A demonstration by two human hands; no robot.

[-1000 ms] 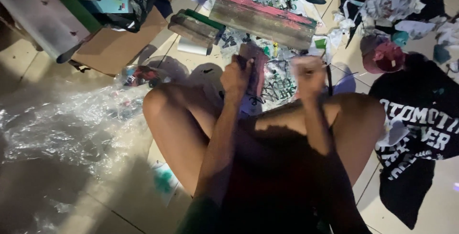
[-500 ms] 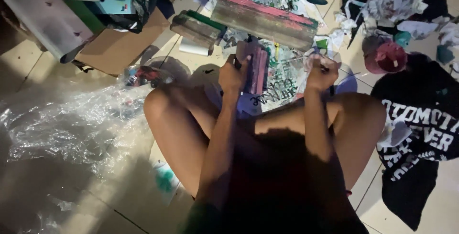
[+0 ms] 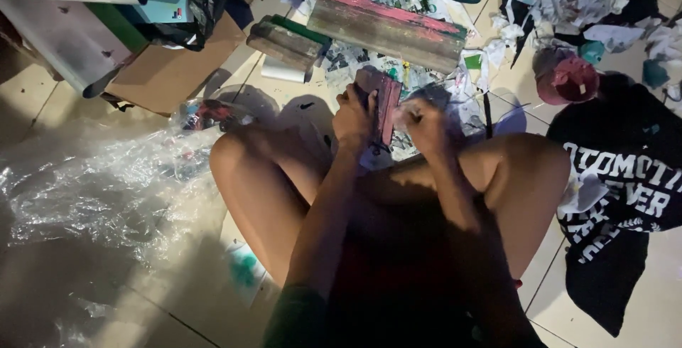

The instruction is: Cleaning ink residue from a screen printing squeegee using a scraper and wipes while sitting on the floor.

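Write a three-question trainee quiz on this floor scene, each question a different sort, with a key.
1. True or false: the left hand grips a small pink-stained wooden squeegee.
2. The crumpled clear plastic sheet lies on which side of the person? A) their left B) their right C) behind the long wooden squeegee
3. Fill in: the black printed shirt lies on the tiled ____.

Key
1. True
2. A
3. floor
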